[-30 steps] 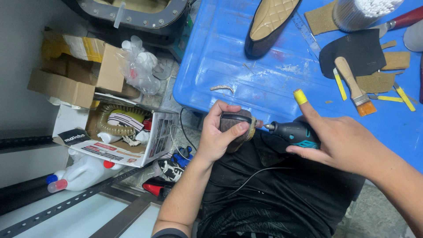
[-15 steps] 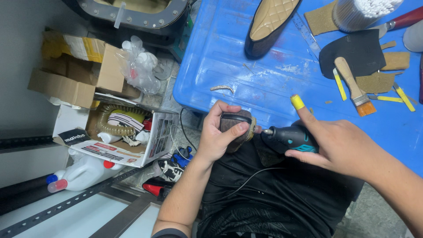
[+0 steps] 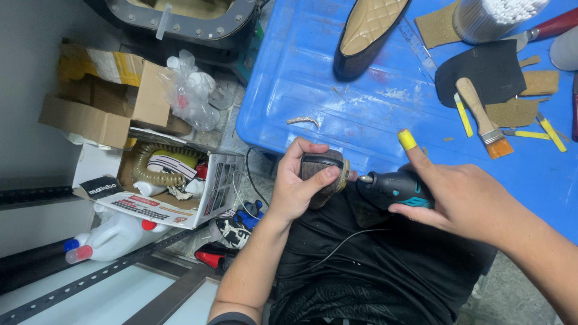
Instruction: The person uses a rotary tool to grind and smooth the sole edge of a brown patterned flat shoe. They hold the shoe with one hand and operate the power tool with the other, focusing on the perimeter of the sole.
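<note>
The left hand (image 3: 298,186) curls its grip closed around a small dark brown shoe heel piece (image 3: 322,174), thumb across its face and fingers wrapped behind, holding it over the lap at the near edge of the blue plastic counter (image 3: 337,90). The right hand (image 3: 463,198) is closed on a black-and-teal rotary tool (image 3: 394,186), whose metal tip meets the tan edge of the heel piece; its index finger, capped with a yellow rubber finger cot (image 3: 407,139), sticks out straight rather than wrapping the tool. A thin black cord (image 3: 343,244) trails across the black fabric on the lap. On the scuffed counter lie a flat shoe with a quilted tan insole (image 3: 367,33), a wooden-handled brush with orange bristles (image 3: 481,117), a black leather cut-out (image 3: 487,72), and tan cork-like scraps (image 3: 512,111). To the left on the floor sit open cardboard boxes (image 3: 102,96), one holding a ribbed hose (image 3: 153,174), and a white plastic jug (image 3: 114,232).
</note>
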